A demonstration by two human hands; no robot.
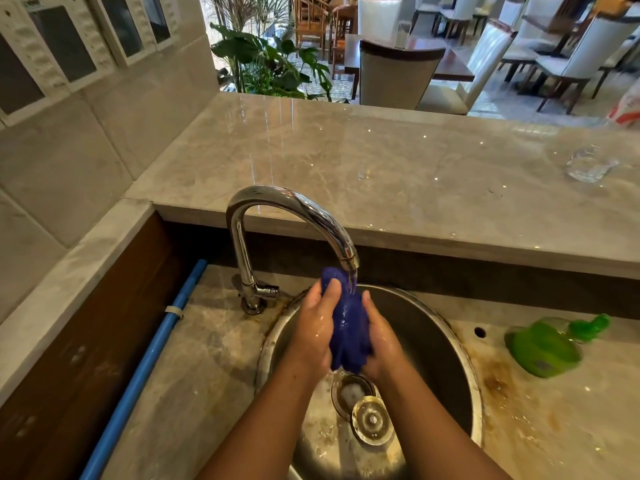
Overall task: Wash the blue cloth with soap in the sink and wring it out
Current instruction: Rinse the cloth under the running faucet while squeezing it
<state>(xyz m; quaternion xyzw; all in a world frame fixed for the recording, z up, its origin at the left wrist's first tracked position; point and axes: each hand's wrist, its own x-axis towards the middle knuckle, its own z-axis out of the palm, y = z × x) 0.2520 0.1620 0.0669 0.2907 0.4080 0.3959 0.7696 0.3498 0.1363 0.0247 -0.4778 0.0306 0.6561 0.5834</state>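
Note:
The blue cloth [348, 327] is bunched up and wet, held over the round steel sink [446, 344]. My left hand [313, 330] presses it from the left and my right hand [382, 341] from the right, both wet. The top of the cloth sits right under the spout of the chrome tap [294, 209], where a thin stream of water falls on it. A green soap bottle [543, 348] lies on its side on the counter, right of the sink.
A strainer plug [372, 419] lies in the basin beside the open drain [351, 393]. A blue pipe [145, 365] runs along the left. A raised marble ledge [381, 168] behind the tap carries a clear glass [588, 164]. Tiled wall on the left.

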